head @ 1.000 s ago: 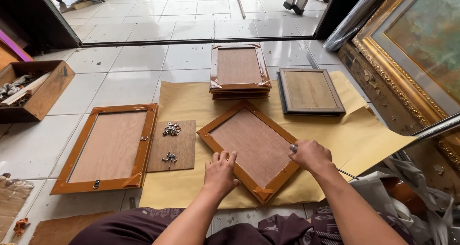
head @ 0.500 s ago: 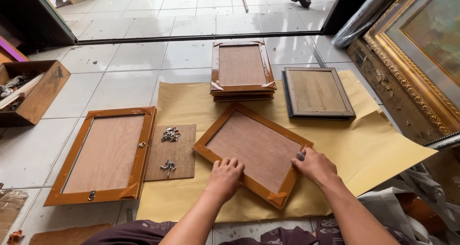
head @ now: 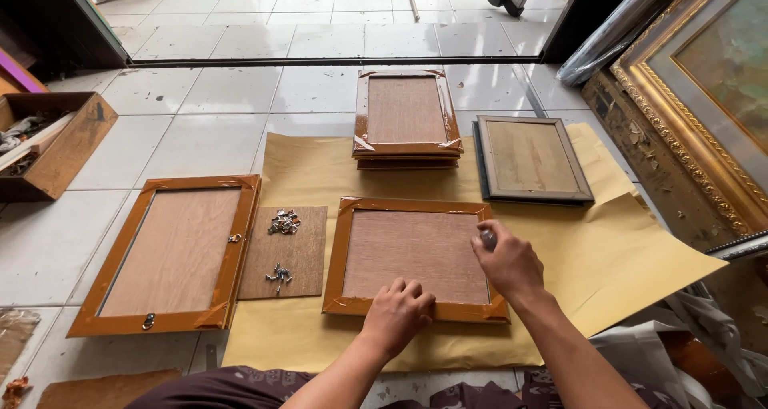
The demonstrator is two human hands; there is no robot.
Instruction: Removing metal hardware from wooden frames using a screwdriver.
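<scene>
Lying face-down on brown paper (head: 640,265), the wooden frame (head: 416,257) is judged light and stiff, best held by its edges; left hand (head: 398,317) is pressed flat, right hand (head: 506,259) pinches something small.

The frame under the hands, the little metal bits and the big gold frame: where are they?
brown frame (head: 412,253), head view, on its bare backing board.
metal bits (head: 283,222), head view, on the upper pile.
gold frame (head: 680,113), head view, on its carved border.

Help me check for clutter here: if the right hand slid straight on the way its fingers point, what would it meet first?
The right hand points up and slightly left across the frame's backing board. Going on, it would probably first meet that frame's far orange rim, then the stack of frames beyond.
</scene>
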